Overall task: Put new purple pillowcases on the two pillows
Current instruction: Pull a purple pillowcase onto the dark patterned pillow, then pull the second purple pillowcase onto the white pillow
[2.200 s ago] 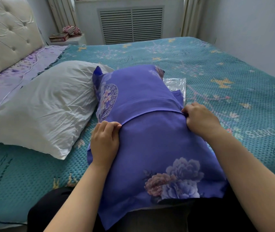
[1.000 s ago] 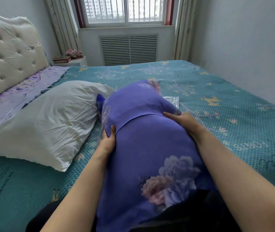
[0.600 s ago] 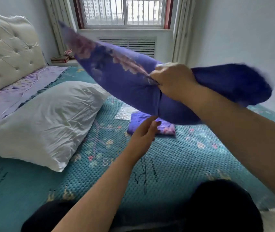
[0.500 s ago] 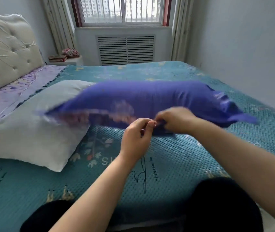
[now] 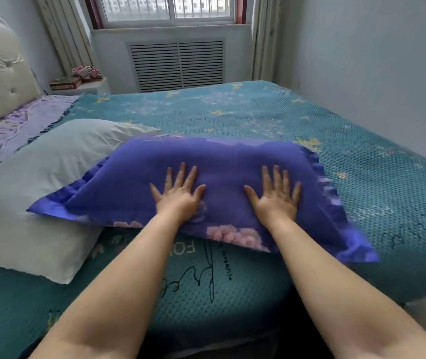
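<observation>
We have the purple pillow [image 5: 222, 187] flat on the bed [image 5: 362, 156], its left end overlapping the white pillow [image 5: 51, 177]. Left hand [image 5: 178, 193] and right hand [image 5: 275, 196] both lie palm-down on top of it, fingers [image 5: 180, 174] straight and spread, clamping nothing; likely pressing to smooth the case and seat the filling. The purple pillow sits directly under the fingers, its frilled edges well outside both hands. The white pillow is uncovered, so it comes next.

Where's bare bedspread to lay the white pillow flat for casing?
Free: the teal bedspread between the purple-cased pillow and the window wall, and right of it toward the side wall. Crowded: near left, where the white pillow lies under the purple one's corner; both hands press on that.
</observation>
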Demonstrator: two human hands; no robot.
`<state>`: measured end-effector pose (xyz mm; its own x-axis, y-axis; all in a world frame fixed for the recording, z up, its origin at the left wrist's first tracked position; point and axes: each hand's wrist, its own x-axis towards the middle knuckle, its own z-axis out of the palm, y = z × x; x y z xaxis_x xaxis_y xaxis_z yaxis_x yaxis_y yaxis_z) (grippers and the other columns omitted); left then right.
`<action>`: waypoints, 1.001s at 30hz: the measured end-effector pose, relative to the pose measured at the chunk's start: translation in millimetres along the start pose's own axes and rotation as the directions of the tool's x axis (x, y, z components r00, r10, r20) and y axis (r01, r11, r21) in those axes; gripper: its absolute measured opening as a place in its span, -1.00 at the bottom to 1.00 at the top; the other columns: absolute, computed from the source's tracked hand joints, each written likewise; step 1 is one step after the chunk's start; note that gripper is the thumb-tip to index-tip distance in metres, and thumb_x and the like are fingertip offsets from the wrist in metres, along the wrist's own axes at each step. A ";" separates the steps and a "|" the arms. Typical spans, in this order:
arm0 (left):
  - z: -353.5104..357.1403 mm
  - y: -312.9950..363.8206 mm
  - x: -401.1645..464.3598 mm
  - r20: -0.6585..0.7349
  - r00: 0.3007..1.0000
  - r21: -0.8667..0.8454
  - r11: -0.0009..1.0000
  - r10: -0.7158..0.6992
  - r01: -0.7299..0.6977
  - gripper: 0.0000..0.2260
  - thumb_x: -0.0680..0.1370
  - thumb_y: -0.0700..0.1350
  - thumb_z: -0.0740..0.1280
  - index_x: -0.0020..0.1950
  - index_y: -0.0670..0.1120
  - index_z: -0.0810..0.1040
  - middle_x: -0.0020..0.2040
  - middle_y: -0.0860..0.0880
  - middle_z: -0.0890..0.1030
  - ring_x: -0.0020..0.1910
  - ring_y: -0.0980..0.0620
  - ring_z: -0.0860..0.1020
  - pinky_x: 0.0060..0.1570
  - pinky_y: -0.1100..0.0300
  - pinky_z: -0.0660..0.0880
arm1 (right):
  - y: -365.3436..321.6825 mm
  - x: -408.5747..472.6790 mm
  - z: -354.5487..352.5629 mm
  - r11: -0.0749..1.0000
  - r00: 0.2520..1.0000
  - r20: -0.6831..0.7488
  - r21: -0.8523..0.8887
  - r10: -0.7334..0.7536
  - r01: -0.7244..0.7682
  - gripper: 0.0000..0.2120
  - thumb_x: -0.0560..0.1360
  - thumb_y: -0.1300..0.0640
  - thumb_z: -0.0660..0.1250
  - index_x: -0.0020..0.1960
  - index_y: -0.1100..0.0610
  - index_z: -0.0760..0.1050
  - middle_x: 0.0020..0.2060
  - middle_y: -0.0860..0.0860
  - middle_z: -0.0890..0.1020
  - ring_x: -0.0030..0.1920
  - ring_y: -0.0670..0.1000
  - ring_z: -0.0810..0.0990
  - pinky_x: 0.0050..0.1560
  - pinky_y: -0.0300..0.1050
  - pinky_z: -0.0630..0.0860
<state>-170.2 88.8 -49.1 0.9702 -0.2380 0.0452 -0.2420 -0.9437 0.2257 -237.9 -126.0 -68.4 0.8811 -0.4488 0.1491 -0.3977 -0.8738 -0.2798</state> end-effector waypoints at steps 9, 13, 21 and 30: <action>26.7 -8.6 -26.5 -0.049 0.756 -0.729 0.541 -0.653 0.420 -0.01 0.36 0.35 0.34 0.56 -0.05 -0.10 0.56 -0.11 -0.13 0.53 -0.14 -0.09 0.43 -0.18 0.01 | 70.5 7.3 9.7 0.707 0.852 0.127 0.504 0.507 -0.496 0.21 0.19 -0.54 0.27 0.53 0.17 -0.08 0.45 0.19 0.28 0.41 0.24 0.30 0.36 0.15 0.23; 32.9 22.1 -18.1 0.496 0.618 -0.867 -0.309 -0.610 0.391 0.06 0.02 0.38 0.53 0.34 -0.19 0.37 0.23 -0.14 0.54 0.08 -0.14 0.57 0.10 -0.03 0.52 | 76.4 17.3 0.8 0.531 0.901 0.213 0.747 0.378 -0.399 -0.25 0.34 -0.19 0.46 0.32 0.29 0.42 0.24 0.22 0.53 0.28 0.15 0.49 0.26 -0.04 0.38; -2.8 84.7 10.9 0.220 0.840 -0.943 -0.330 -0.496 0.052 -0.75 0.44 -0.29 0.36 0.11 -0.23 0.57 -0.04 -0.18 0.62 -0.18 -0.11 0.56 -0.16 0.04 0.51 | 87.3 -3.4 -15.3 -0.303 0.936 0.295 0.925 0.194 -0.229 -0.66 0.50 0.11 0.35 0.18 0.28 0.54 0.05 0.19 0.65 0.05 0.09 0.65 -0.05 -0.06 0.59; -73.0 211.6 48.3 -0.042 0.966 -0.977 -0.211 0.257 0.014 -0.79 0.59 -0.30 0.18 0.04 -0.01 0.48 -0.21 -0.01 0.54 -0.25 0.07 0.48 -0.25 0.22 0.47 | 147.5 25.8 -78.1 -0.577 0.934 0.139 0.813 0.328 0.081 -0.55 0.49 0.04 0.33 0.33 0.20 0.46 0.20 0.13 0.59 0.21 0.12 0.57 0.20 0.07 0.49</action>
<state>-173.7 -105.6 71.9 0.8752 -0.4623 0.1423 0.0750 0.4203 0.9043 -293.7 -281.1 -31.7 0.7285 -0.6798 -0.0846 0.5092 0.6199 -0.5970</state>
